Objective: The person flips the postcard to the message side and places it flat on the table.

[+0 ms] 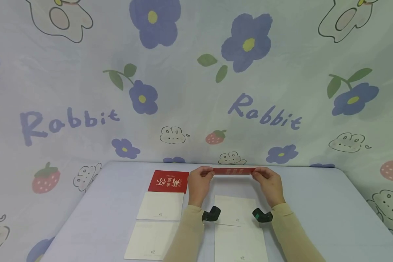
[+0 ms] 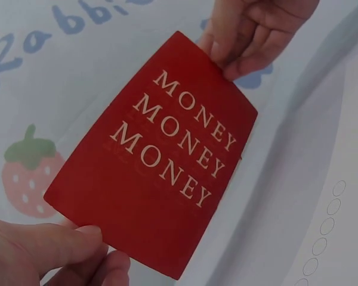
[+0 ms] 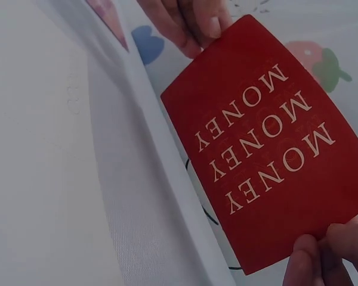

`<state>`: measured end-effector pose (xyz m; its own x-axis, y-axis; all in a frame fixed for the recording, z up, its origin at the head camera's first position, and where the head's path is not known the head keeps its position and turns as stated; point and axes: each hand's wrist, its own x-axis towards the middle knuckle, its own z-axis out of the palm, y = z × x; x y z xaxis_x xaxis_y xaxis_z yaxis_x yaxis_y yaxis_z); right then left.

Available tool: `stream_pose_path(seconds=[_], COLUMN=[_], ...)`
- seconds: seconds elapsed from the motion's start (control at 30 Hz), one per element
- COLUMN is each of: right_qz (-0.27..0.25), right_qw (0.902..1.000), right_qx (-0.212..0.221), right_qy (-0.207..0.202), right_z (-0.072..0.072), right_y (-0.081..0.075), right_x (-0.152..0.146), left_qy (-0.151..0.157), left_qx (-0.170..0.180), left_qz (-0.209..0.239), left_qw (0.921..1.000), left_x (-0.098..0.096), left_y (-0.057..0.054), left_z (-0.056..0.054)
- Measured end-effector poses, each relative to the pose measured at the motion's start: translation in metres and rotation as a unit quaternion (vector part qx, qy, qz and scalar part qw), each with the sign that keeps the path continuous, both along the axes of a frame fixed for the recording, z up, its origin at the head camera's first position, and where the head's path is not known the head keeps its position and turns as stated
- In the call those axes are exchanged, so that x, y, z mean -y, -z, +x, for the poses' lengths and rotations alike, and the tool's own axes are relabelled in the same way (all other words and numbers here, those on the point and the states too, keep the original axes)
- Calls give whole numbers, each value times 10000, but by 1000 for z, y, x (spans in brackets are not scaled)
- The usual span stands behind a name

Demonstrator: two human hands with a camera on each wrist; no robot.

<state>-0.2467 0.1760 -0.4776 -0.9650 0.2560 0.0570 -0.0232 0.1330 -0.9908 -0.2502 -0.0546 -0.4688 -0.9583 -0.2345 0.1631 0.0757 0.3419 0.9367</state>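
A red card (image 1: pixel 234 171) printed with "MONEY" three times is held up above the far part of the table, its face tilted so the head view catches it nearly edge-on. My left hand (image 1: pixel 199 185) pinches one short end between thumb and fingers, and my right hand (image 1: pixel 269 185) pinches the opposite end. In the left wrist view the red card (image 2: pixel 161 161) shows its full printed face, with the left thumb (image 2: pixel 77 241) on its near edge. The right wrist view shows the same card (image 3: pixel 274 143) with the lettering turned the other way.
Left of my left hand lies another red card (image 1: pixel 168 181) with white characters. Two cream cards, one far (image 1: pixel 160 206) and one near (image 1: pixel 152 240), lie in front of it. Two more cream cards (image 1: pixel 234 209) (image 1: pixel 240 242) lie between my forearms. A patterned cloth (image 1: pixel 190 91) hangs behind the table.
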Motion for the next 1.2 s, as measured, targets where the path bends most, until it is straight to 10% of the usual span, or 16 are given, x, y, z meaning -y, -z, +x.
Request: stream_pose_path(seconds=[1.2], right_qz=[-2377], right_qw=[9684], right_qx=[250], right_qy=[-718], right_z=[-4], right_y=[2], right_x=[-12], left_qy=[242], left_qx=[607], left_qz=[904], left_qw=[9938], left_x=[6], left_y=[2], left_z=[-1])
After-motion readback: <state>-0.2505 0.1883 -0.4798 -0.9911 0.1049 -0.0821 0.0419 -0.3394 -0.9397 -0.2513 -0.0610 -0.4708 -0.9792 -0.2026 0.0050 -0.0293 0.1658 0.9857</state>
